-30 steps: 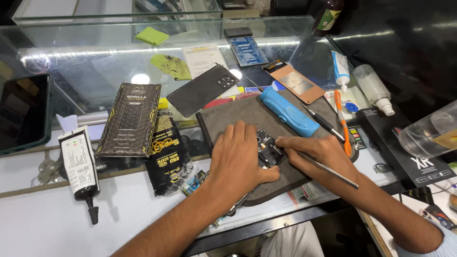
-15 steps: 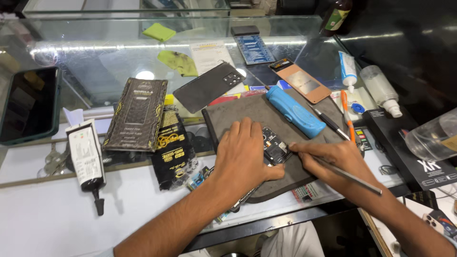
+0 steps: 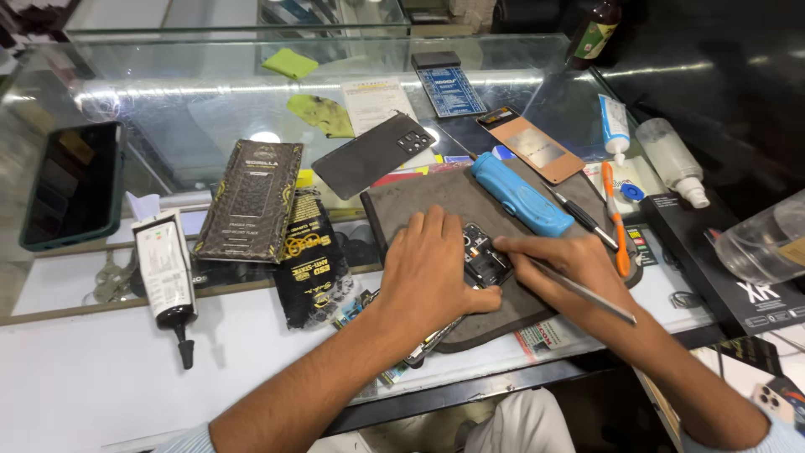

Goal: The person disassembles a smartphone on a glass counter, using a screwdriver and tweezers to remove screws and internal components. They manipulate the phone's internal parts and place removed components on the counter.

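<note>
Head view showed the left hand [image 3: 432, 268] pressed flat on an opened phone [image 3: 485, 258], pinning it to the dark work mat [image 3: 419, 197] on the bench [image 3: 75, 377]. The right hand [image 3: 570, 268] gripped a thin metal tool [image 3: 583, 291], its fingertips at the phone's upper edge. A blue screwdriver handle [image 3: 520, 193] lay just behind on the mat, and a black glue tube [image 3: 163, 281] rested well to the left.
</note>
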